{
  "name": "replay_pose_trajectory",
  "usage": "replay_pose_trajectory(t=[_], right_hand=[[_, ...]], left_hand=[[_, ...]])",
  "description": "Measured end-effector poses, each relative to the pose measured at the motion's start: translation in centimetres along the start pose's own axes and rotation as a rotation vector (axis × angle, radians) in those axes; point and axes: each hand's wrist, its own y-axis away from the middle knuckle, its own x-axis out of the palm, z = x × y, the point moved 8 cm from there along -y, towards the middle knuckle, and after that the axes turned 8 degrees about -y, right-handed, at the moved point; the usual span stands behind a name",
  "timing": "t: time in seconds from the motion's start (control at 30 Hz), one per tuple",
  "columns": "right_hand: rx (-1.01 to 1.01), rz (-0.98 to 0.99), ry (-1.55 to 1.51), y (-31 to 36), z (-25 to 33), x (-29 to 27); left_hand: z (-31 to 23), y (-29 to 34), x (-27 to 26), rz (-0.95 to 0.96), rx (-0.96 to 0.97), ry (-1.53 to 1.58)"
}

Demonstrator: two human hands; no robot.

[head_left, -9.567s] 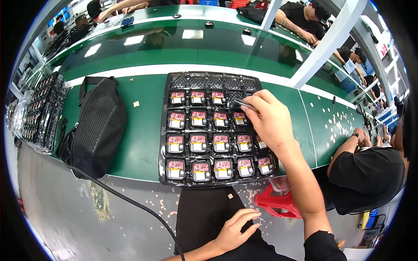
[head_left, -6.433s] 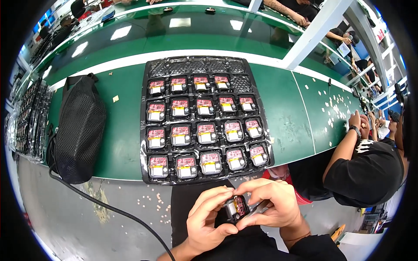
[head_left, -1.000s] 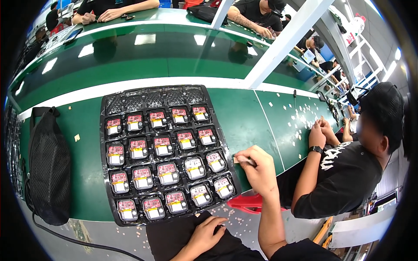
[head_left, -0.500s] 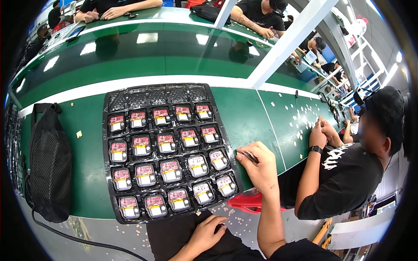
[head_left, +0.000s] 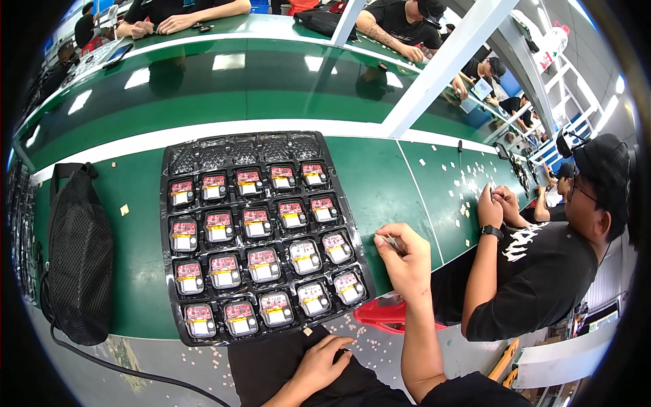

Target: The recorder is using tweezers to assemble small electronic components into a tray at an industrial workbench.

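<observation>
A black plastic tray (head_left: 266, 203) lies on the green bench in front of me, its near edge over my lap. Several small rounded devices sit in its pockets, each with a red circuit board and a white block, such as one device (head_left: 263, 264) near the middle. The farthest row of pockets holds none. Just right of the tray, my right hand (head_left: 407, 261) is closed around thin metal tweezers (head_left: 392, 243), mostly hidden by the fingers. My left hand (head_left: 324, 363) lies flat on my thigh with fingers spread, touching no device.
A black mesh bag (head_left: 78, 258) stands at the left, a black cable (head_left: 135, 375) below it. At the right a co-worker (head_left: 536, 271) works beside scattered pale squares (head_left: 464, 183). A white post (head_left: 441, 74) rises beyond the tray. A red stool (head_left: 383, 314) is below the bench edge.
My right hand has shifted slightly right, and the tweezers have turned in its fingers. My left hand and the tray stay as they were.
</observation>
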Motion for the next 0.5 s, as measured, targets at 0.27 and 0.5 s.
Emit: replay_pose_trajectory(t=[0.27, 0.5], right_hand=[[-0.057, -0.046, 0.022, 0.2, -0.6, -0.2], [-0.073, -0.108, -0.022, 0.6, -0.8, -1.0]], left_hand=[[-0.4, 0.0, -0.2, 0.018, -0.029, 0.0], [-0.2, 0.0, 0.0, 0.025, -0.036, -0.01]])
